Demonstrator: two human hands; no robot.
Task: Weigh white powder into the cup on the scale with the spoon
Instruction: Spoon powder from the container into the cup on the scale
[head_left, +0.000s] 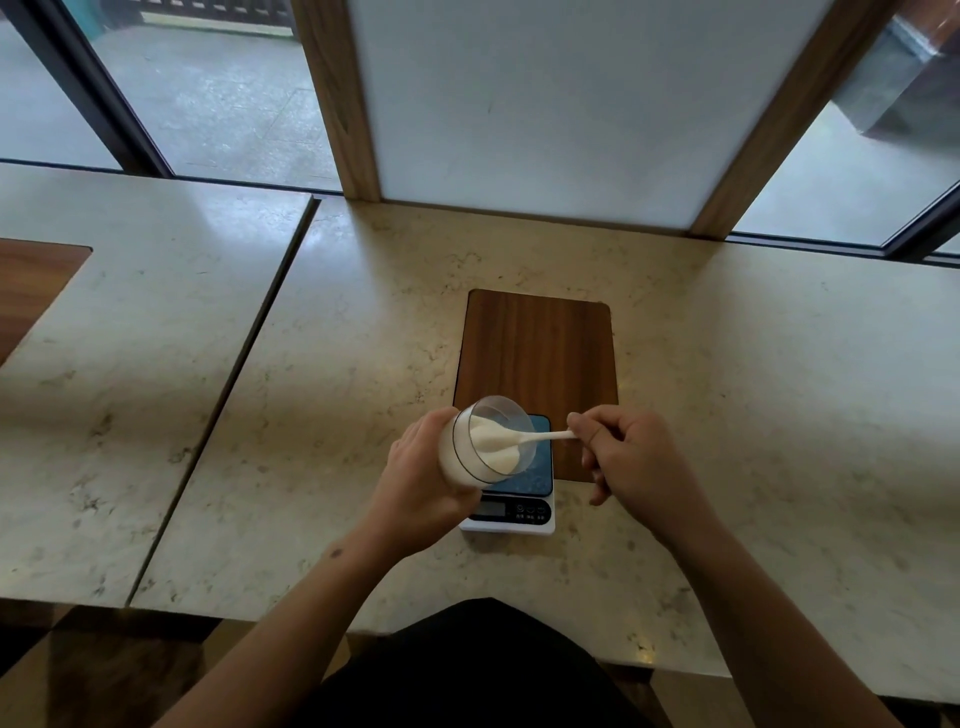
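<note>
My left hand (421, 493) grips a clear plastic cup (467, 447) partly filled with white powder (498, 457), tilted on its side with the mouth facing right, just above the scale. My right hand (628, 462) pinches the handle of a white plastic spoon (545, 436); the spoon's bowl is inside the cup's mouth, heaped with powder. The small white digital scale (519, 514) with a blue weighing plate (537, 470) sits under the cup, its dark display facing me. The tilted cup hides much of the plate, so I cannot tell whether another cup stands there.
The scale rests on a marble counter (337, 415), partly over a dark wooden inlay (540, 353). A white panel in a wooden frame (545, 104) rises at the counter's back edge, with windows either side. A seam (249, 364) splits off the counter section to the left.
</note>
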